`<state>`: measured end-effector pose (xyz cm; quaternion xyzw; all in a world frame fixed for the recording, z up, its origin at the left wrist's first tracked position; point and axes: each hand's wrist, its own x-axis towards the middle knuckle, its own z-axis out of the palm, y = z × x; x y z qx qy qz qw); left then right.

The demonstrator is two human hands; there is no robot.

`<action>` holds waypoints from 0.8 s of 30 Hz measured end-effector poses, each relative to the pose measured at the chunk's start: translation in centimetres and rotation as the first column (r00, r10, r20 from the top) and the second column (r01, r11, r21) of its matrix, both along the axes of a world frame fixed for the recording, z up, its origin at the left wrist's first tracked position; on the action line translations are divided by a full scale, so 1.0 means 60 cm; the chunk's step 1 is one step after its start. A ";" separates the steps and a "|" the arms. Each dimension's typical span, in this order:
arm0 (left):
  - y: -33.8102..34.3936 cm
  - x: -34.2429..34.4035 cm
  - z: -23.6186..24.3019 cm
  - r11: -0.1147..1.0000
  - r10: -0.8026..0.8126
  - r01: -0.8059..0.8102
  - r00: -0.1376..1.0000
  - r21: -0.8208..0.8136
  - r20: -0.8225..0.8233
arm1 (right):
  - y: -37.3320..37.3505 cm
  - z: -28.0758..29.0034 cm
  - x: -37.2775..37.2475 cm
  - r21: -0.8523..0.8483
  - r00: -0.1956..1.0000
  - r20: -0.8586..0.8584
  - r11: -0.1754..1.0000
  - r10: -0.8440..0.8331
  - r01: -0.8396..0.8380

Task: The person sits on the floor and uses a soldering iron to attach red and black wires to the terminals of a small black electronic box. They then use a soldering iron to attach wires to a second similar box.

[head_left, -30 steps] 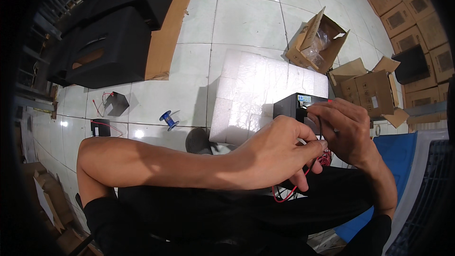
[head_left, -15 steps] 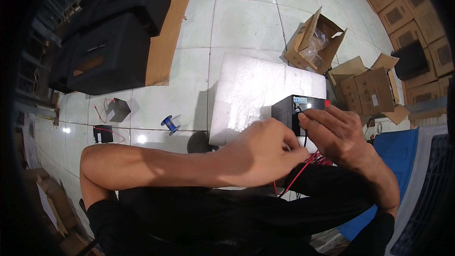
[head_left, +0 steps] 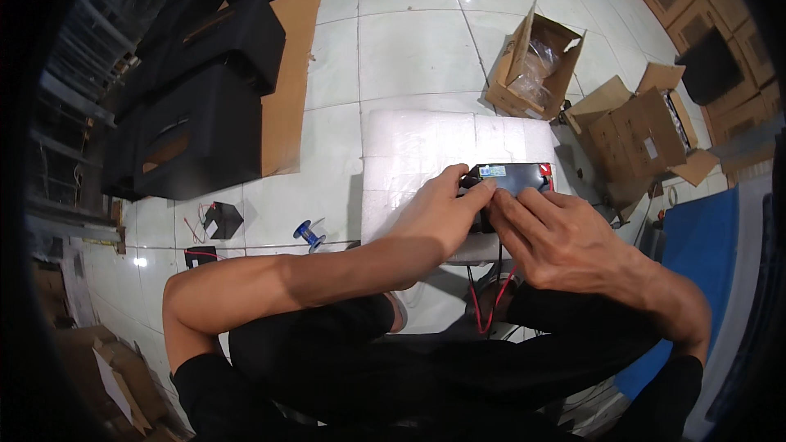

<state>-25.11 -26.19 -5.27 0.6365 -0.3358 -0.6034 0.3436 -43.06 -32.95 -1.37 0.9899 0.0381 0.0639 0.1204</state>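
Observation:
A black box-shaped battery (head_left: 522,176) with a small label and a red terminal tab (head_left: 546,169) rests on the near right part of a white foam block (head_left: 417,147). My left hand (head_left: 438,221) grips the battery's left end, thumb and forefinger at its corner. Bent over the near side of the battery, my right hand (head_left: 565,237) has its fingers pinched together; what lies between them is hidden. Below the hands a black wire (head_left: 500,252) hangs down, and a red wire (head_left: 497,299) loops over the floor between my legs.
Left of the foam lie a blue spool (head_left: 309,235) and a small black battery (head_left: 223,221) with a red wire. Large black cases (head_left: 196,135) stand at far left. Open cardboard boxes (head_left: 516,74) are beyond the foam and to its right, above a blue panel (head_left: 692,245).
My left hand has moved up and left from the wires to the battery's left end. My right fingers have shifted from the left terminal to the near side. The view has shifted slightly.

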 end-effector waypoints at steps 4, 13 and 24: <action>0.000 0.002 -0.005 0.999 -0.003 0.002 0.999 -0.037 -0.034 | -0.005 0.013 -0.005 0.119 0.998 -0.030 0.991 -0.060 0.063; -0.009 0.023 -0.004 0.995 -0.100 0.102 0.982 0.001 -0.161 | -0.059 0.049 -0.036 0.734 0.538 -0.185 0.248 -0.823 0.632; -0.008 0.011 0.002 0.998 0.005 0.007 0.981 0.058 -0.195 | -0.069 0.009 -0.044 0.774 0.542 -0.595 -0.241 -0.593 0.585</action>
